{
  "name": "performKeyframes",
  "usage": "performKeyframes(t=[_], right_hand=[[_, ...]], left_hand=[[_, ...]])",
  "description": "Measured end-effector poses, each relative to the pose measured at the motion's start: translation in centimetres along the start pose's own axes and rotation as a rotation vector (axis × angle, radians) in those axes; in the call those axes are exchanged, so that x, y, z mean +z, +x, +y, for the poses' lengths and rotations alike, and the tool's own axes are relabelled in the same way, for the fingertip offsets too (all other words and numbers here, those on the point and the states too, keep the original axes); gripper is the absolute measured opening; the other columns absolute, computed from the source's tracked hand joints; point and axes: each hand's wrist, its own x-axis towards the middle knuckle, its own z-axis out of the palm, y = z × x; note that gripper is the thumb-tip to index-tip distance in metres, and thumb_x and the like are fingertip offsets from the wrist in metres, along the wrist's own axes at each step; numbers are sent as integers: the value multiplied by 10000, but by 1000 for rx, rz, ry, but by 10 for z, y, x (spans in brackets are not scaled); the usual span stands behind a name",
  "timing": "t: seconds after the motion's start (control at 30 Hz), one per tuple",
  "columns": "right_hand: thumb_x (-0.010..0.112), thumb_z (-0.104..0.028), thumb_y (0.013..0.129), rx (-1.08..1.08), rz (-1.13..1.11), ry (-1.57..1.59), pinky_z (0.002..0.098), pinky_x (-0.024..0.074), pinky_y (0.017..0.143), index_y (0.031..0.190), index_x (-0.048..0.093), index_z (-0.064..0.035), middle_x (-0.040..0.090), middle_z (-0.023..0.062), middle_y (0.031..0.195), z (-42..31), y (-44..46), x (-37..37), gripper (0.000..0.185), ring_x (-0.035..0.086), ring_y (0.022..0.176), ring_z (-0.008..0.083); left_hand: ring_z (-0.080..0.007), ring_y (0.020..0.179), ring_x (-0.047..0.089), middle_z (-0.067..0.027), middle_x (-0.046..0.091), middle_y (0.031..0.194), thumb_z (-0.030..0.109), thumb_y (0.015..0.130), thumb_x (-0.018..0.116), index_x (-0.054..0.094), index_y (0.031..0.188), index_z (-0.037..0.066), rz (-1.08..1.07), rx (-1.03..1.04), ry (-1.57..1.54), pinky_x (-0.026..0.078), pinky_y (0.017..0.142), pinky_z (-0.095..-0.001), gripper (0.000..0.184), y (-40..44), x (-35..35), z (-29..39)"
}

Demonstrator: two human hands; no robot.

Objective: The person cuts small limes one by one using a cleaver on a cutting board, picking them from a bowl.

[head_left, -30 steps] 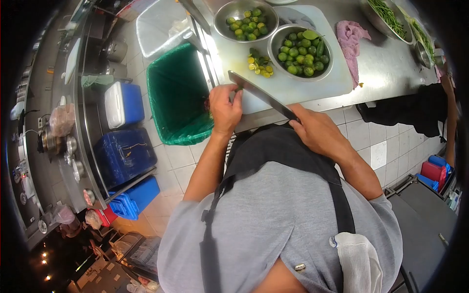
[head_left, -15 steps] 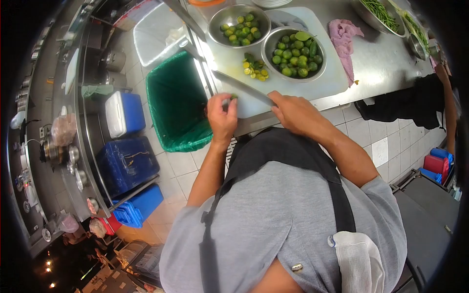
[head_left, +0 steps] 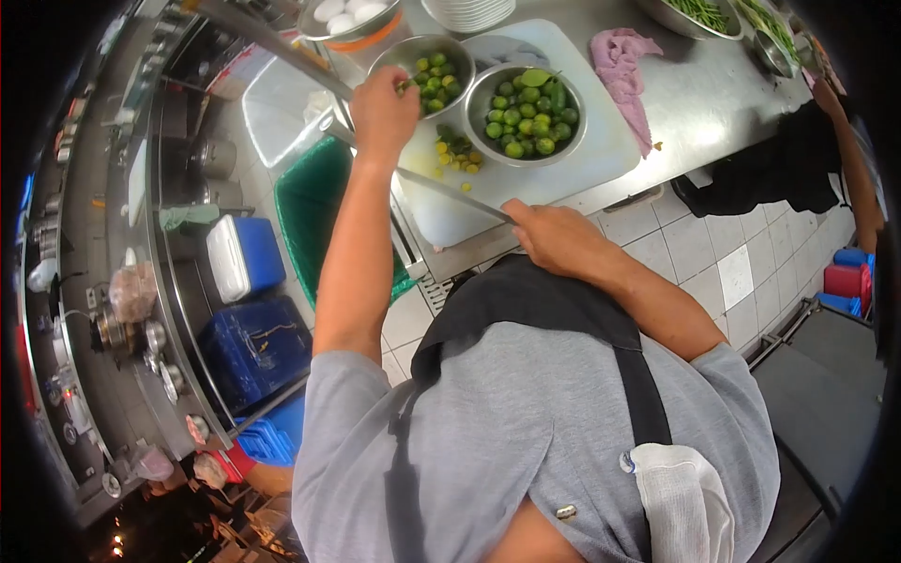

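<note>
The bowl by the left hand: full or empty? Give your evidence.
Neither: partly filled. Green fruit sit in the bowl, with bare metal wall showing beyond them; the left hand hides part of it.

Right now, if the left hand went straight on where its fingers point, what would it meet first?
Most likely the green limes in the metal bowl by the left hand, though its height above the rim is unclear from this view.
</note>
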Motion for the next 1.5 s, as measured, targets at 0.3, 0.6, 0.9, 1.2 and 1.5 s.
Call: performKeyframes(t=[0.3,0.6,0.9,1.2,1.5], right_hand=[[553,-166,1026,105,-43,6,604,515,779,1268,526,-26,713,279,955,-1,-1,2,281,689,888,498],[522,-85,966,20,43,-24,598,542,729,1238,564,-3,719,274,866,-6,-6,5,287,709,831,489],[596,-162,1012,45,-28,3,591,504,843,1329,532,-59,714,283,1034,4,19,-10,339,670,984,512],[585,-162,1039,23,118,49,603,484,821,1257,503,-55,711,268,1012,-13,10,-32,256,654,959,522],[592,-166,1040,30,-32,8,597,494,808,1241,496,-49,705,264,997,-14,-7,-22,251,658,941,515]], left_hand=[[-347,981,709,-154,757,1016,256,882,801,750,1106,38,-652,237,48,551,878,-432,316,-28,53,116],[-190,1041,696,-152,722,1198,26,909,722,665,1206,-9,-595,-353,-1240,557,913,-312,304,-43,1,96],[-249,1052,684,-182,683,1196,-87,917,630,627,1231,-32,-188,-553,-1491,564,922,-352,319,-116,-62,56],[-256,885,674,-97,707,1016,-30,862,768,683,1124,20,-92,-180,-169,561,841,-344,280,-184,-15,8],[-270,912,685,-124,678,1045,-20,834,791,706,1062,19,-18,-206,-167,565,836,-366,247,-188,-8,8]])
